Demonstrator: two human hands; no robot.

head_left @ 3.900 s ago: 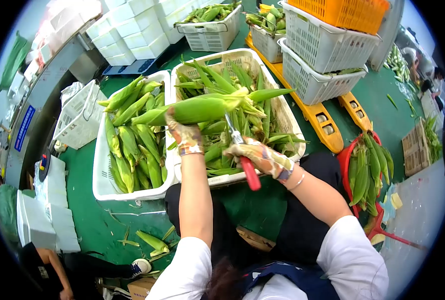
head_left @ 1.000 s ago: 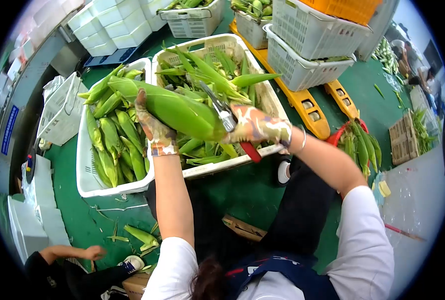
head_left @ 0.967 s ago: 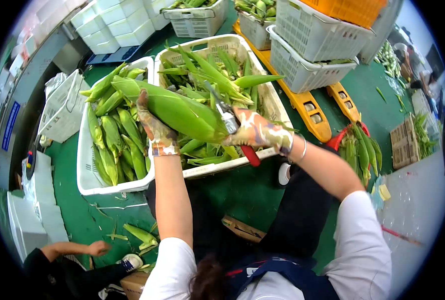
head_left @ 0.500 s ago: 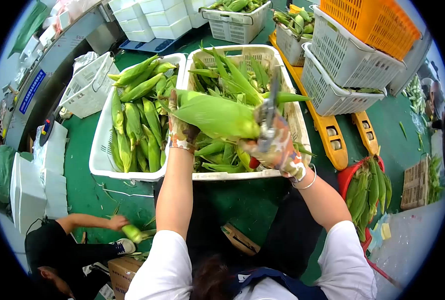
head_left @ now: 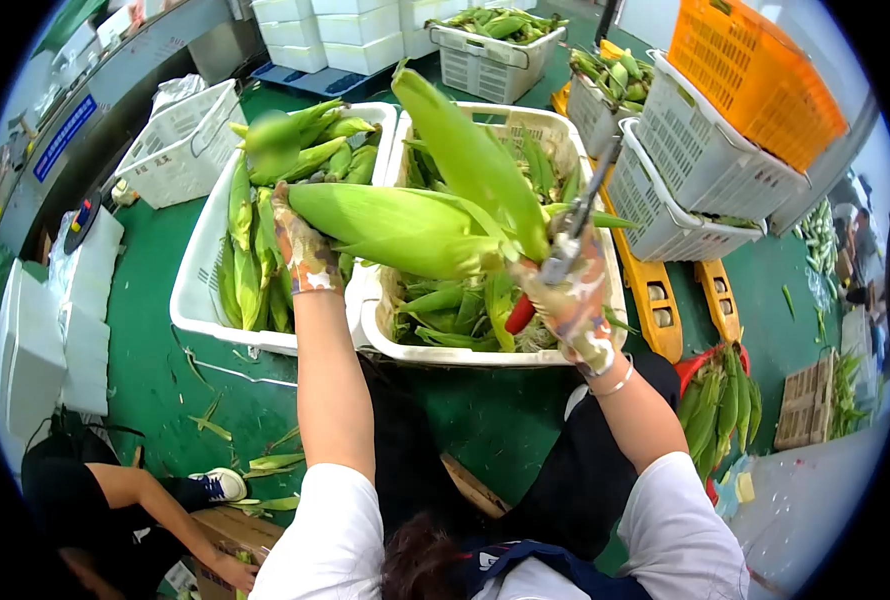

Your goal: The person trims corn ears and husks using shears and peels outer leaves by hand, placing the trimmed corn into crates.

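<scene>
My left hand, in a camouflage-patterned glove, is closed around the tip end of a green ear of corn. A broad green husk piece stands up from near the ear's base; whether it is still attached is unclear. My right hand, gloved alike, is closed at the base end, holding a metal-bladed tool with a red handle; its exact kind is partly hidden. Both hands are above two white crates: the left crate holds unhusked ears, the right crate ears and loose husks.
Stacked white and orange crates stand right, by a yellow pallet jack. A red container with corn is near my right leg. At lower left another person's arm reaches toward a cardboard box. Husk scraps lie on the green floor.
The broad husk piece now stands up apart from the ear. My left hand has moved left and my right hand slightly right. The other person's hand has moved down to the box.
</scene>
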